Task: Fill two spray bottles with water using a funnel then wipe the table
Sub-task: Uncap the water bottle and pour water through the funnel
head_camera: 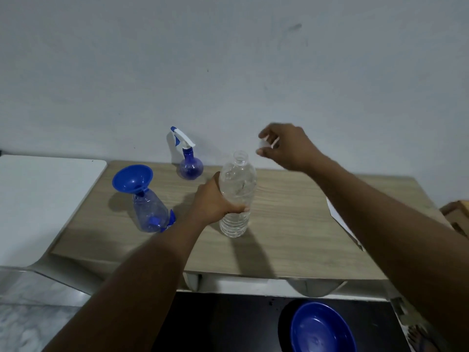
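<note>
Clear plastic water bottle (pixel 237 196) stood uncapped at frame centre, left hand (pixel 215 201) wrapped round it, right hand (pixel 284 146) pinching its white cap (pixel 264 144) above right; next, seemingly, it needed tilting over the blue funnel (pixel 132 178) seated in the blue-tinted spray bottle (pixel 151 212) at left.

view: head, only one | from: up high over the near edge of the bench (pixel 291 250) | looks: forward and down, to the wall (pixel 228 59) past the far edge | close in
</note>
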`<state>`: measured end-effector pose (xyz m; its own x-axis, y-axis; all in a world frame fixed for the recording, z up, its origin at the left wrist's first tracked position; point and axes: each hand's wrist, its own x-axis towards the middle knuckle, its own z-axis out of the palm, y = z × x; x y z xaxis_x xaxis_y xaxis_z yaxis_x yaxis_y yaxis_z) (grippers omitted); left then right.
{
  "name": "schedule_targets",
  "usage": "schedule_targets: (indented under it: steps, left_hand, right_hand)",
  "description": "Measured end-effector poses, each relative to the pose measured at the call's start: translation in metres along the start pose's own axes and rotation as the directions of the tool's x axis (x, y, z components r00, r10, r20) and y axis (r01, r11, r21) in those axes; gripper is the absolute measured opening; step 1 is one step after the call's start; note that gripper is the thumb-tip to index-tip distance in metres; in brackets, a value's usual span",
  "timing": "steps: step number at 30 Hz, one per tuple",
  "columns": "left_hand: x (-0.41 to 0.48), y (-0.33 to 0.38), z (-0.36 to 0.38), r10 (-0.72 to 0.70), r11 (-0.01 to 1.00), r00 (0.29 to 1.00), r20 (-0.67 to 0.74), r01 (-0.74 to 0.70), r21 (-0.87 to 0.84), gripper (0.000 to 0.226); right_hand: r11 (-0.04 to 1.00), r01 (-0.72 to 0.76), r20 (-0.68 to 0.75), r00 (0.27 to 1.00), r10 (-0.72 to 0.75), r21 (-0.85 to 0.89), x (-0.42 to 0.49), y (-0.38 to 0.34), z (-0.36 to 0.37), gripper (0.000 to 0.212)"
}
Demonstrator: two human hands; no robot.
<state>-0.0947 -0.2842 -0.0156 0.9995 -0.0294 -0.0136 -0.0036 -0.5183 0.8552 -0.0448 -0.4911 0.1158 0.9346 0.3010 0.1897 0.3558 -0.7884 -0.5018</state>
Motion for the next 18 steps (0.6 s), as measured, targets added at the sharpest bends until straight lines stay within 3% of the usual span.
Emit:
schedule_targets:
  steps: [2,6,10,13,18]
  left_hand:
    - [0.000,-0.001,0.000,-0.018,1.000,1.000,-0.011,0.018,-0.007,0.099]
    - [0.000,-0.004,0.000,-0.007,1.000,1.000,-0.006,0.007,-0.005,0.103]
    - [-0.001,-0.003,0.000,0.001,1.000,1.000,-0.003,-0.001,0.004,0.104]
    - [-0.002,-0.002,0.000,0.006,1.000,1.000,0.005,-0.006,0.011,0.105]
    - [-0.002,0.000,-0.001,-0.008,1.000,1.000,-0.010,0.008,0.026,0.109]
  right_hand:
    - [0.985,-0.173,0.056,0.983,0.172,0.003,-0.017,0.034,0.038,0.034]
    - [0.906,-0.421,0.257,0.872,0.416,-0.038,-0.067,0.084,0.119,0.028]
    - [0.886,-0.455,0.335,0.824,0.456,-0.086,-0.098,0.099,0.172,0.025]
    - [0.896,-0.429,0.344,0.829,0.441,-0.115,-0.104,0.099,0.189,0.027]
    - [0.909,-0.401,0.371,0.831,0.414,-0.117,-0.096,0.097,0.184,0.058]
